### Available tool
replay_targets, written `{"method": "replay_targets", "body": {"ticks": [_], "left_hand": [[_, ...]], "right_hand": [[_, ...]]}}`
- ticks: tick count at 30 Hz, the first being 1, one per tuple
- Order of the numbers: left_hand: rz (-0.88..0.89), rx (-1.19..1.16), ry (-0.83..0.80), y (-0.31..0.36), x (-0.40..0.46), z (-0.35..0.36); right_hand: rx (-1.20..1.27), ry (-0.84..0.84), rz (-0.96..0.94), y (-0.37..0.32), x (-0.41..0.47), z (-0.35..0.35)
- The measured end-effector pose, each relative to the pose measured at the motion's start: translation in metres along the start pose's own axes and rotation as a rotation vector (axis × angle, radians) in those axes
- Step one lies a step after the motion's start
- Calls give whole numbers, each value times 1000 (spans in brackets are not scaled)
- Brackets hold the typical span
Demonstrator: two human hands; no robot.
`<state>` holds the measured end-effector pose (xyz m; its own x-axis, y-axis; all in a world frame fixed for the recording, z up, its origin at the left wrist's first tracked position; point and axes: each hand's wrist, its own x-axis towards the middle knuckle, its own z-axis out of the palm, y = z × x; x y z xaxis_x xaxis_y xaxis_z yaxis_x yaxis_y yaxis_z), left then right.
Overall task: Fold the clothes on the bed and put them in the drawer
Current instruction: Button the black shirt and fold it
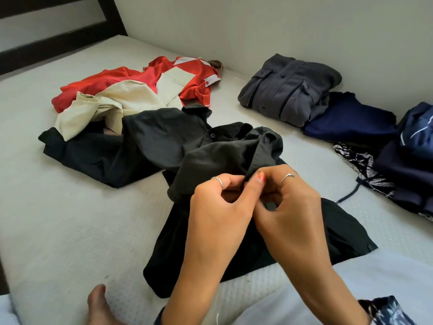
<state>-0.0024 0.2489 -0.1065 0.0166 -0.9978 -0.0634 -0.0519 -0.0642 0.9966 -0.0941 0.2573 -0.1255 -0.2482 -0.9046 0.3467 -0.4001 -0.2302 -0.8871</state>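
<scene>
A black button shirt (pixel 218 158) lies spread over the white mattress (pixel 58 219) in front of me. My left hand (pixel 220 207) and my right hand (pixel 288 207) meet at its front edge, and both pinch the dark fabric between thumb and fingers. Behind it sits an unfolded heap: a cream garment (pixel 112 106), a red garment (pixel 140 78) and another black piece (pixel 89 153). At the right lie folded clothes: a grey shirt (pixel 288 87), a navy top (pixel 349 118) and a dark blue stack (pixel 412 148). No drawer is in view.
A dark headboard (pixel 54 26) stands at the back left, and a pale wall (pixel 281 24) runs along the bed's far side. My bare foot (pixel 98 306) rests on the mattress at the bottom left. A black-and-white patterned garment (pixel 360 165) lies under the stack.
</scene>
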Motion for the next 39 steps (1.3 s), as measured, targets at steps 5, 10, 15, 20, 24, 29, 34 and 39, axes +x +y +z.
{"method": "replay_targets", "body": {"ticks": [5, 10, 15, 20, 24, 29, 34, 39], "left_hand": [[-136, -268, -38, -5, 3, -3], [-184, -352, -31, -7, 6, -2], [-134, -270, 45, -12, 11, -3], [-49, -153, 74, -11, 15, -1], [-2, -96, 92, -14, 15, 0], [-46, -112, 81, -15, 18, -3], [6, 22, -42, -1, 35, -10], [208, 313, -65, 22, 70, -5]], "right_hand": [[-192, 104, -176, 2, -2, 7], [-96, 98, -150, 0, -4, 7], [19, 67, -54, -2, -1, 5], [193, 17, 104, -4, 3, 0], [231, 0, 152, -3, 5, -3], [262, -81, 186, 0, 11, -7], [393, -87, 328, 9, 20, -15], [138, -20, 214, 7, 17, -25]]}}
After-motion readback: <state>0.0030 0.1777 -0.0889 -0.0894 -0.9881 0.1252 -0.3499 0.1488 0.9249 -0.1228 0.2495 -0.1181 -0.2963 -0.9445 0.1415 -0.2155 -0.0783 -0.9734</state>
